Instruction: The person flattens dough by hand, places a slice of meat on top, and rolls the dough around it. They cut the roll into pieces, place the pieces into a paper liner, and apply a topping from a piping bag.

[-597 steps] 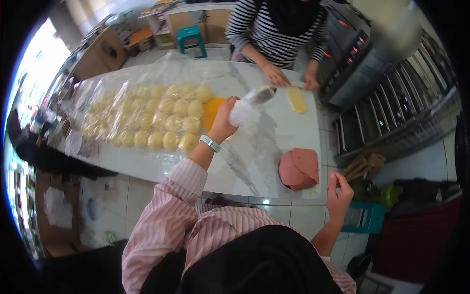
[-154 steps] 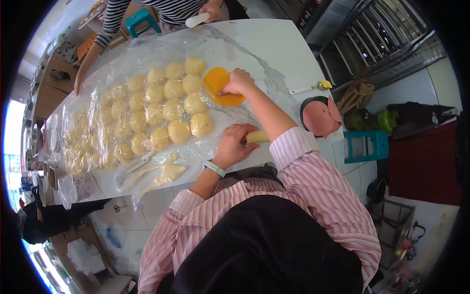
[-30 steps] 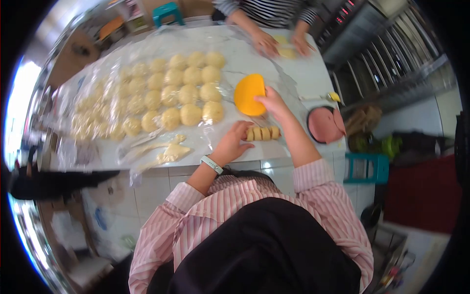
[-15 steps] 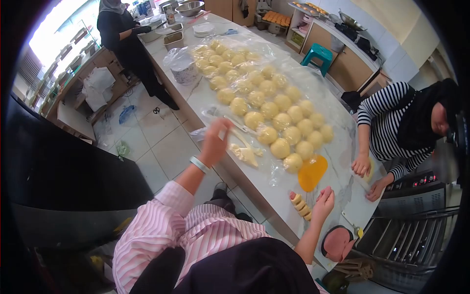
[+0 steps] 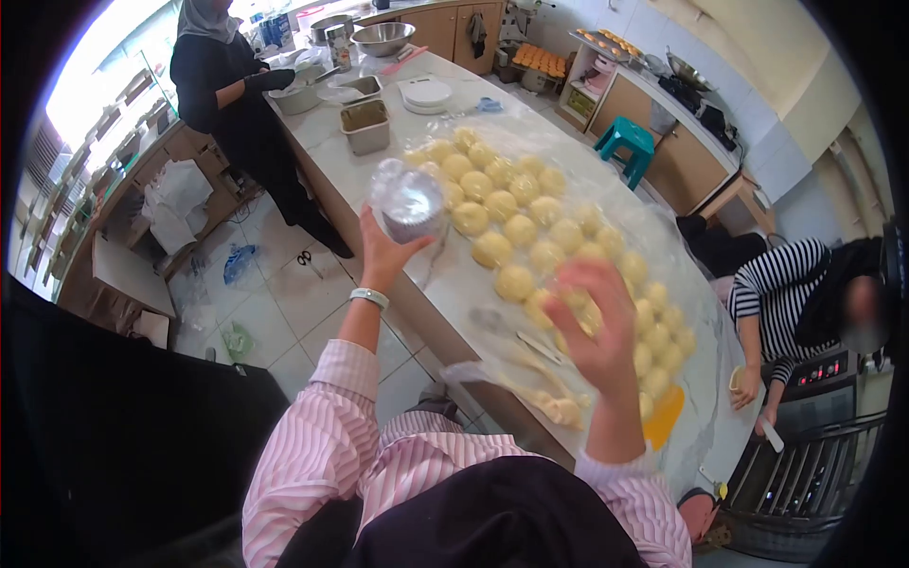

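My left hand [image 5: 381,254] is wrapped round the lower side of a round container [image 5: 409,213] with clear plastic bunched over it, at the near edge of the table. My right hand [image 5: 606,327], blurred by motion, is raised above the dough balls [image 5: 516,230], thumb and fingers apart, nothing seen in it. Rows of these pale yellow balls lie under a clear plastic sheet [image 5: 592,204]. Below the right hand are scraps of dough [image 5: 554,407] and a thin pale tool [image 5: 540,348]. An orange dough scraper [image 5: 667,417] lies by the right end of the rows.
A co-worker in stripes [image 5: 781,293] works at the table's right end, holding a white-bladed tool [image 5: 773,435]. Another person in black [image 5: 232,104] stands at the left side. Metal tins [image 5: 365,126], white plates [image 5: 426,93] and a steel bowl [image 5: 383,38] occupy the far end.
My left hand has reached forward and taken hold of the round container. My right hand has moved from near the rolled dough piece to above the dough balls, opening. The view has shifted.
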Available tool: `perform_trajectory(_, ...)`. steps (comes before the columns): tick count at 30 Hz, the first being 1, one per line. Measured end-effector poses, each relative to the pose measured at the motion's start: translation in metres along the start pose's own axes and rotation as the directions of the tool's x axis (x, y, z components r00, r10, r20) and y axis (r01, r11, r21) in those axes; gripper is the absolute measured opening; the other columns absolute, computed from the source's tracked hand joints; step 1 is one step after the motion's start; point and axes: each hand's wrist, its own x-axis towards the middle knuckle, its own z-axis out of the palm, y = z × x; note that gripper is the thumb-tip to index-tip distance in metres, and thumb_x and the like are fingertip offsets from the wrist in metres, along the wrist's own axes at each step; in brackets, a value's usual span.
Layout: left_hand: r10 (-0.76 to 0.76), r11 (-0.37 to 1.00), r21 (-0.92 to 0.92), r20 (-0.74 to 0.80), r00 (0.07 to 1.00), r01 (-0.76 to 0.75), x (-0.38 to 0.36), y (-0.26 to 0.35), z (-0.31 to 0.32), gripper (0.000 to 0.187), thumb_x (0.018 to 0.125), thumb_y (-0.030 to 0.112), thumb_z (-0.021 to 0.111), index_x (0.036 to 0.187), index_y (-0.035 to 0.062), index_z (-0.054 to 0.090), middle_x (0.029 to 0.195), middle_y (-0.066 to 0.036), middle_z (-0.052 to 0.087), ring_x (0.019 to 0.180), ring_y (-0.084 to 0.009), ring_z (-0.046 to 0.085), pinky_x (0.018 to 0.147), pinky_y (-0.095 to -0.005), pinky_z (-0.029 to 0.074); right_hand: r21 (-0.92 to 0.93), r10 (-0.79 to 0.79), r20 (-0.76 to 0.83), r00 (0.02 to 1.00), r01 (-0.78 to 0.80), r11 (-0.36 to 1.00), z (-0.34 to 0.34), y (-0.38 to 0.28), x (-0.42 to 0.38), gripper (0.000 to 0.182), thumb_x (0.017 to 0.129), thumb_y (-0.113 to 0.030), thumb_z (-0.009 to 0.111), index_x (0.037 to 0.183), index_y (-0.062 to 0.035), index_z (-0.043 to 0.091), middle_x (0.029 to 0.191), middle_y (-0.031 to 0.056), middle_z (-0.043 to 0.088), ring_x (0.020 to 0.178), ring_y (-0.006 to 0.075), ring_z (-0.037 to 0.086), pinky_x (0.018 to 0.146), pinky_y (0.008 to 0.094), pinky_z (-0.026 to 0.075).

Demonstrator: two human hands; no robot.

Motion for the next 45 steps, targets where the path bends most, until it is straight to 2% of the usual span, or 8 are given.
perform_trajectory(5, 0.075, 0.904, -0.427, 0.142, 0.987, -0.007, 0.032, 0.004, -0.001, 0.126, 0.043, 0.024, 0.096, 0.141, -0.0020, 0.022, 0.138, -0.016, 0.040, 0.128, -0.0284, 0.042, 0.107, -0.0374, 0.037, -0.254, -0.316, 0.205, 0.926, 0.362, 0.897, 0.150, 0.082, 0.125, 0.034, 0.083, -0.025, 0.068, 0.110, -0.0062, 0.063, 0.117, 0.0150, 0.062, 0.109, 0.0318, 0.059, 0.090, 0.0396, 0.047)
perform_trajectory(8, 0.094, 0.916, -0.400, 0.184, 0.978, -0.013, 0.040, -0.011, 0.008, 0.118, 0.046, 0.029, 0.093, 0.139, -0.0008, 0.026, 0.132, -0.016, 0.047, 0.122, -0.0291, 0.047, 0.103, -0.0381, 0.039, -0.284, 0.496, 0.536, 0.683, -0.408, 0.868, 0.185, 0.105, 0.155, 0.030, 0.085, -0.031, 0.064, 0.101, -0.0064, 0.067, 0.106, 0.0156, 0.065, 0.096, 0.0292, 0.064, 0.082, 0.0399, 0.051)
perform_trajectory(17, 0.150, 0.946, -0.302, 0.087, 0.985, -0.118, 0.038, 0.001, 0.003, 0.108, 0.049, 0.025, 0.091, 0.136, 0.0019, 0.032, 0.126, -0.014, 0.049, 0.116, -0.0295, 0.050, 0.100, -0.0390, 0.041, -0.735, 0.299, 0.405, 0.864, 0.113, 0.669, 0.221, 0.131, 0.135, 0.017, 0.077, -0.022, 0.068, 0.085, -0.0069, 0.068, 0.085, 0.0095, 0.065, 0.079, 0.0258, 0.066, 0.065, 0.0363, 0.052)
perform_trajectory(23, 0.099, 0.966, -0.254, 0.171, 0.980, -0.053, 0.039, -0.014, 0.011, 0.108, 0.050, 0.022, 0.092, 0.137, 0.0016, 0.032, 0.130, -0.016, 0.045, 0.121, -0.0295, 0.046, 0.103, -0.0384, 0.039, -0.398, -0.230, -0.128, 0.965, 0.162, 0.903, 0.178, 0.108, 0.118, 0.012, 0.075, -0.002, 0.070, 0.086, -0.0052, 0.066, 0.079, 0.0065, 0.062, 0.064, 0.0211, 0.061, 0.059, 0.0304, 0.050)
perform_trajectory(29, 0.431, 0.899, -0.033, -0.104, 0.896, -0.437, 0.026, 0.056, -0.042, 0.126, 0.056, 0.051, 0.087, 0.146, 0.0001, 0.014, 0.143, -0.022, 0.030, 0.132, -0.0340, 0.033, 0.111, -0.0426, 0.027, 0.427, 0.638, -0.461, 0.617, -0.476, 0.769, 0.076, 0.100, 0.089, 0.011, 0.078, -0.003, 0.073, 0.082, -0.0048, 0.064, 0.070, -0.0009, 0.059, 0.060, 0.0054, 0.053, 0.056, 0.0205, 0.042)
perform_trajectory(32, 0.157, 0.486, -0.866, 0.217, 0.963, 0.116, -0.011, 0.132, -0.033, 0.111, 0.069, 0.052, 0.079, 0.146, 0.0009, 0.018, 0.147, -0.019, 0.027, 0.134, -0.0309, 0.032, 0.111, -0.0420, 0.027, 0.352, 0.697, -0.241, 0.675, -0.608, 0.711, 0.058, 0.074, 0.052, 0.015, 0.078, -0.007, 0.076, 0.082, -0.0032, 0.063, 0.068, -0.0050, 0.057, 0.060, 0.0010, 0.049, 0.056, 0.0173, 0.039)
perform_trajectory(37, 0.146, 0.005, -0.414, 0.901, 0.409, 0.910, -0.020, 0.159, -0.004, 0.071, 0.087, 0.038, 0.064, 0.139, 0.0032, 0.031, 0.139, -0.015, 0.042, 0.127, -0.0276, 0.044, 0.105, -0.0431, 0.036, 0.103, 0.738, -0.247, 0.627, -0.741, 0.664, 0.074, 0.043, -0.004, 0.029, 0.071, -0.018, 0.083, 0.086, -0.0035, 0.062, 0.075, 0.0012, 0.058, 0.065, 0.0113, 0.054, 0.059, 0.0231, 0.043)
perform_trajectory(45, 0.458, 0.045, -0.065, 0.888, 0.037, 0.997, -0.076, 0.193, 0.041, 0.077, 0.089, 0.053, 0.055, 0.147, 0.0126, 0.024, 0.135, -0.010, 0.044, 0.125, -0.0255, 0.045, 0.101, -0.0433, 0.043, -0.340, 0.647, -0.144, 0.749, -0.651, 0.678, -0.006, -0.001, -0.049, 0.062, 0.049, -0.036, 0.091, 0.100, -0.0141, 0.063, 0.093, -0.0002, 0.056, 0.097, 0.0198, 0.047, 0.091, 0.0370, 0.033)
